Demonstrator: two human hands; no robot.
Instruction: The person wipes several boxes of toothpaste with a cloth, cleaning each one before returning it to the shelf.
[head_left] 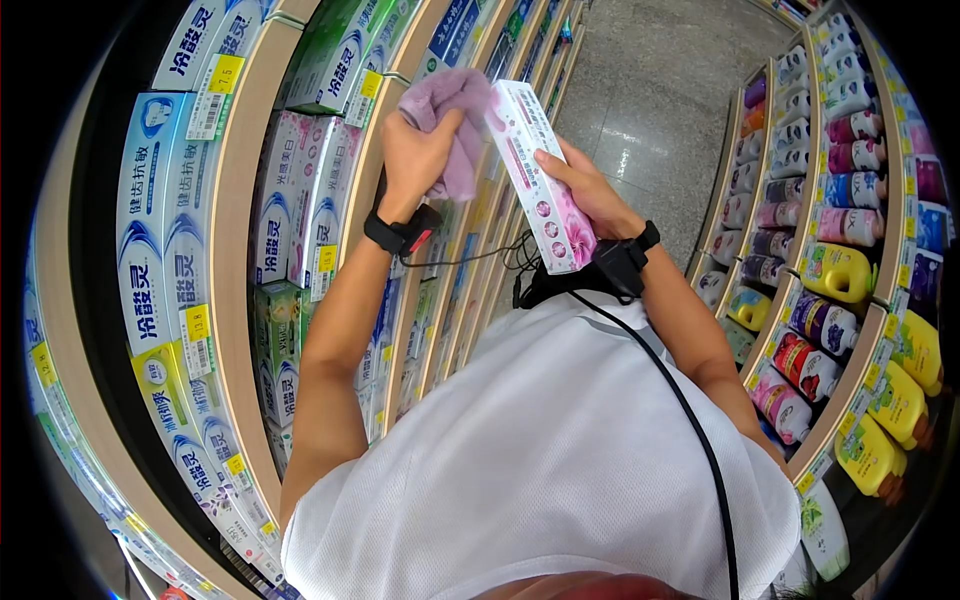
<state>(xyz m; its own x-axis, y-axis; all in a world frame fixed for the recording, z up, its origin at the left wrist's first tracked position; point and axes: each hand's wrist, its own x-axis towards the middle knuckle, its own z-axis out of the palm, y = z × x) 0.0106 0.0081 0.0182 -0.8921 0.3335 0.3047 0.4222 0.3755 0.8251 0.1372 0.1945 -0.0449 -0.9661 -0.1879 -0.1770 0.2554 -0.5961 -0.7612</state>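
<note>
A purple cloth [460, 160] is bunched in my left hand [418, 155], whose fingers are closed on it. The cloth's right edge is against or very near the upper end of a long white and pink toothpaste box [535, 175]. My right hand [592, 190] grips that box from its right side, with the thumb across the printed face. The box stands out in front of my chest, its lower end near the black device on my right wrist.
Shelves of toothpaste boxes [160, 200] with yellow price tags run along the left. On the right, shelves hold bottles, among them yellow ones [838, 273]. Grey floor [640, 110] lies between them. Black cables [690, 400] hang over my white shirt and between my wrists.
</note>
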